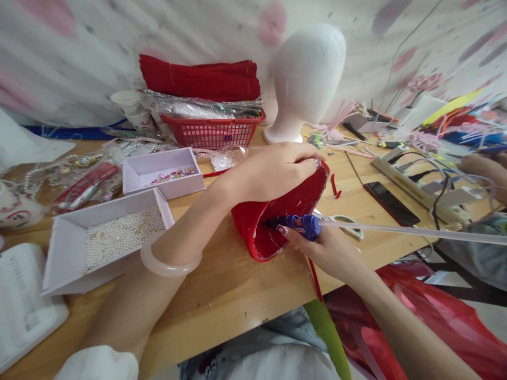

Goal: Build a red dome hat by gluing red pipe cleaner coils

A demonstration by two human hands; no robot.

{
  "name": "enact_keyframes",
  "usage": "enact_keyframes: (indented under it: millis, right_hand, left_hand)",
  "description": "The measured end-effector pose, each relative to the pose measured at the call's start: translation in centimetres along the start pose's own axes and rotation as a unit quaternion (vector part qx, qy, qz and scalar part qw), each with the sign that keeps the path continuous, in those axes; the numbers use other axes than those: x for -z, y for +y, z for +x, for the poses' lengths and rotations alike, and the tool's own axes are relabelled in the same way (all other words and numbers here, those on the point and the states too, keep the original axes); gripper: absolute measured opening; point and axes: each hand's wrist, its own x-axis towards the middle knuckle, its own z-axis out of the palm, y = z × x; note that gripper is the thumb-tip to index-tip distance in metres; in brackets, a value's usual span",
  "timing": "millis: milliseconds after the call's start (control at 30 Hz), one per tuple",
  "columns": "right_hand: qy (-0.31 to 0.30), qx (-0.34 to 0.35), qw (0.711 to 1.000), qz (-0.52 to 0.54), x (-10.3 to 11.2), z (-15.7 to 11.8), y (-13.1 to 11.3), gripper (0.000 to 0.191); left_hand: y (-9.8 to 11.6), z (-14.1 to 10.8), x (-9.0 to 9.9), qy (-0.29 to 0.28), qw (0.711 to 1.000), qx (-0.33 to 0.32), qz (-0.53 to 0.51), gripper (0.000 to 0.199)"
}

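Note:
A red hollow fabric piece (253, 232), shaped like a cap or bag, is tipped on its side above the table with its opening towards me. Over its upper edge curls my left hand (277, 171), gripping it from above. My right hand (317, 245) is wrapped round a blue glue gun (303, 224), whose dark nozzle reaches inside the red piece; the tip is hard to see there. A long clear glue stick (396, 230) sticks out of the gun's back to the right. Scissors (348, 224) with pale handles lie just beyond my right hand.
White boxes of pearl beads (122, 237) and pink gems (170, 177) stand at the left. Behind are a red basket (214, 132) and a white foam head (307, 79). A phone (390, 203) and power strip (420, 190) lie right, near another person's hand (485, 171).

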Motion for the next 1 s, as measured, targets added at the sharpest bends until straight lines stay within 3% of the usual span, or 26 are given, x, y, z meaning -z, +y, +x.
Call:
enact_keyframes:
  millis: [633, 1000]
  right_hand:
    - [0.016, 0.044, 0.999, 0.012, 0.33, -0.8, 0.17, 0.037]
    - [0.011, 0.024, 0.999, 0.024, 0.01, -0.7, 0.48, 0.038]
  left_hand:
    - [0.26, -0.15, -0.03, 0.001, 1.0, -0.004, 0.01, 0.033]
    - [0.13, -0.18, -0.21, 0.006, 1.0, -0.008, 0.009, 0.032]
